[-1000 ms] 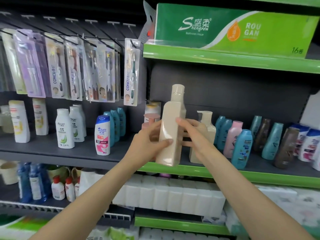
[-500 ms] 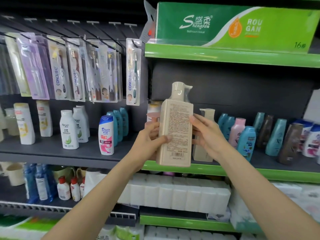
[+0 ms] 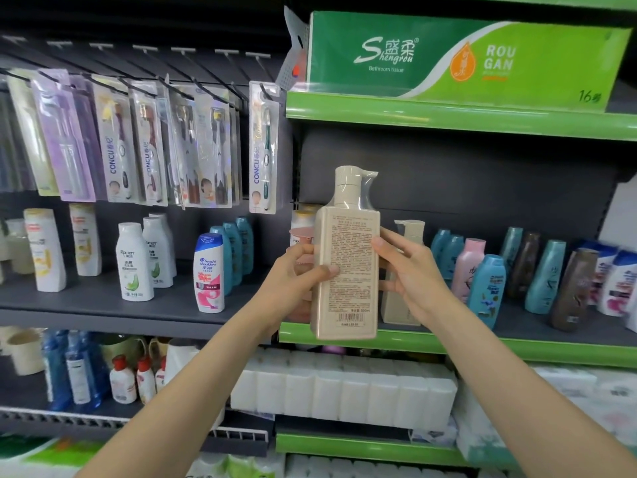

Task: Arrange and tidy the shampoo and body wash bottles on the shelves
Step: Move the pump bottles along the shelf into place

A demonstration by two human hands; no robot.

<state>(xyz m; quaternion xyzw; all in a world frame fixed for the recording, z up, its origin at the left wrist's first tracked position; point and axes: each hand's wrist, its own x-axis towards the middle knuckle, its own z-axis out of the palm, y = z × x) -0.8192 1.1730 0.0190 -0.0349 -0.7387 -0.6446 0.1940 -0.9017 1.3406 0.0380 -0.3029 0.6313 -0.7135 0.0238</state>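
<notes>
Clearance on the green-edged shelf (image 3: 482, 350), referenced to the beige pump bottle (image 3: 348, 267) held in front of it.

Behind and right of the beige pump bottle, a second pump bottle (image 3: 406, 270) stands on the shelf; further right, a dense row of teal, pink and brown bottles (image 3: 489, 288) blocks access. Behind and left, a pink-capped bottle (image 3: 301, 236) occupies the shelf end. Above the beige pump bottle, open space extends up to the upper green shelf (image 3: 448, 115). Left of it, the toothbrush packs (image 3: 263, 146) hang low, and the grey shelf (image 3: 86, 305) shows bare gaps between bottle groups.
</notes>
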